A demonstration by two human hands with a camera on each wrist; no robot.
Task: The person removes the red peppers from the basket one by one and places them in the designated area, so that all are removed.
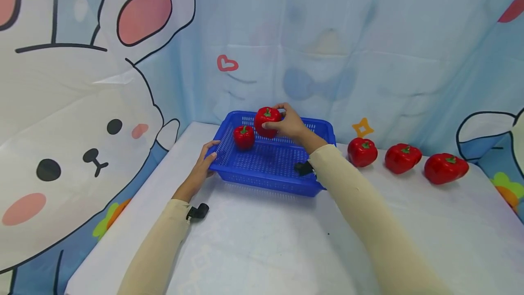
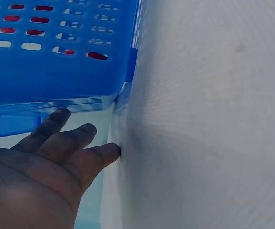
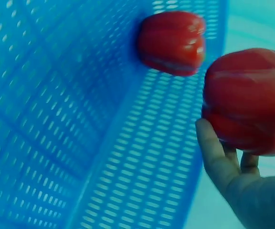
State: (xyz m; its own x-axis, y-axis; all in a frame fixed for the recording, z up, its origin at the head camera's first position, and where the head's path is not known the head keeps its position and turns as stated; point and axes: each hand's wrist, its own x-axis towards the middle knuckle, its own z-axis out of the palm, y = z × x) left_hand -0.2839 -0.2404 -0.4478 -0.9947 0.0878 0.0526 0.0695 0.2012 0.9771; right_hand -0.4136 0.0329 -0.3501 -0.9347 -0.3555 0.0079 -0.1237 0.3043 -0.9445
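My right hand (image 1: pixel 292 124) grips a red bell pepper (image 1: pixel 268 122) above the back of a blue plastic basket (image 1: pixel 262 176). In the right wrist view the held pepper (image 3: pixel 247 100) rests against curled fingers, and its stem is mostly cut off by the frame edge. Another bell pepper (image 1: pixel 244 137) lies inside the basket at its left end. My left hand (image 1: pixel 200 165) holds the basket's left rim, thumb and a finger on it. In the left wrist view, other fingers of the left hand (image 2: pixel 46 167) spread loosely beside the basket wall (image 2: pixel 56 76).
To the right of the basket three more bell peppers stand in a row: a near one (image 1: pixel 362 152), a middle one (image 1: pixel 403 158) and a far right one (image 1: pixel 445 168). A white tabletop (image 1: pixel 262 240) lies beneath. Behind it hangs a printed curtain (image 1: pixel 262 35).
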